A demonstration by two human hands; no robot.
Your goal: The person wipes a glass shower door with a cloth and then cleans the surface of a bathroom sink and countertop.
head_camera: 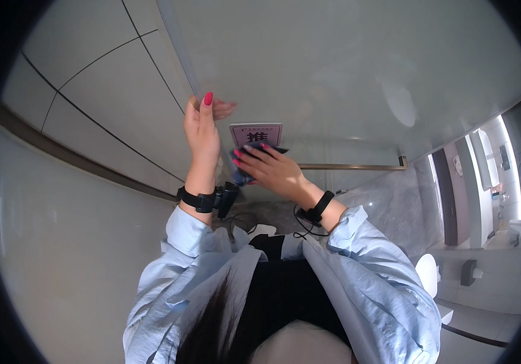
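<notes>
My left hand (pixel 202 129) grips the free edge of a glass door panel (pixel 315 68). Its thumb lies on the near face, and blurred fingers show through or on the glass beside it. Under my right hand (pixel 274 170) is a dark blue cloth (pixel 242 175), bunched below the fingers and held against the glass. The cloth and fingers cover the lower part of a pink square sign (pixel 256 133) that bears writing. To the right of this hand runs a bronze-coloured metal door handle (pixel 351 167).
Pale wall tiles (pixel 110 95) with dark joints stand at left, bordered by a brown metal rail (pixel 83 159). A grey marble-look floor (pixel 385 209) lies below. At right are a white toilet (pixel 426 275), a paper holder (pixel 469 273) and a lit mirror (pixel 510 177). Black cables (pixel 306 225) hang near my waist.
</notes>
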